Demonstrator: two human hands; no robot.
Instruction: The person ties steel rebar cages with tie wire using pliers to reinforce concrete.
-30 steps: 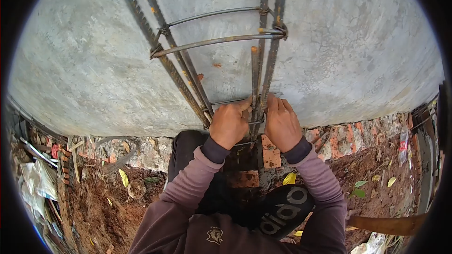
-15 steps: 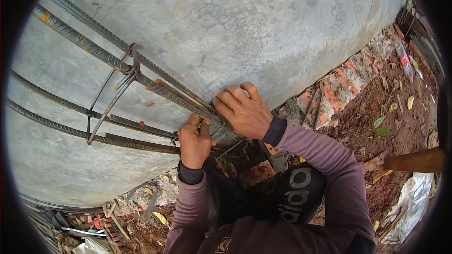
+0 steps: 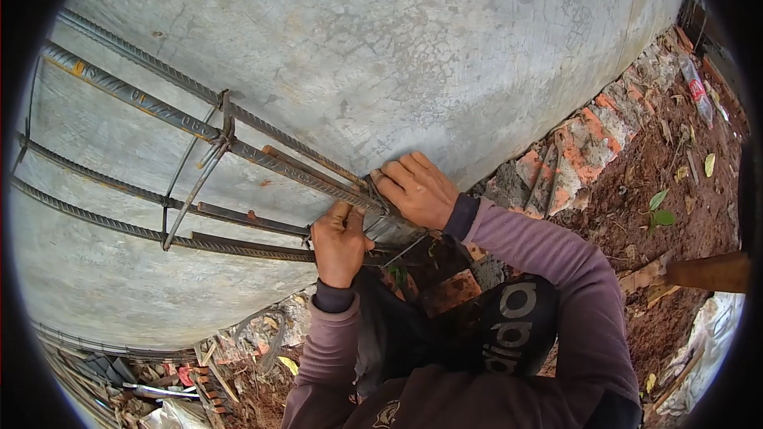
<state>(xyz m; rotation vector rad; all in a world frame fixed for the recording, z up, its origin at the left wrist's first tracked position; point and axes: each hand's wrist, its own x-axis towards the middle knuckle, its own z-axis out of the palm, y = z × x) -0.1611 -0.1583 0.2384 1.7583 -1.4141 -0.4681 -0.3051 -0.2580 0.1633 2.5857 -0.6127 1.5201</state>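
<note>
A cage of ribbed steel rebar (image 3: 135, 96) stands along the grey wall, its bars joined by thin square stirrups (image 3: 191, 183) and twisted tie wire (image 3: 226, 141). My left hand (image 3: 339, 243) is closed at the near end of the cage, thumb and fingertips pinched together under the thick upper bar. Across that bar, my right hand (image 3: 419, 188) curls its fingers against the stirrup and bar ends, close to the wall. Whatever lies between the fingertips of either hand is hidden.
The smooth cement wall (image 3: 477, 56) rises beside the cage. Along its foot run broken bricks and mortar (image 3: 576, 147), with red soil (image 3: 691, 199) beyond. A plastic bottle (image 3: 697, 94) lies at the upper right, a wooden piece (image 3: 707, 272) at the right, and scrap wood (image 3: 214, 373) at the lower left.
The view has shifted slightly, so the cage's left part sits lower. Both hands stay at the same end of the cage, the right one's fingers now more curled in.
</note>
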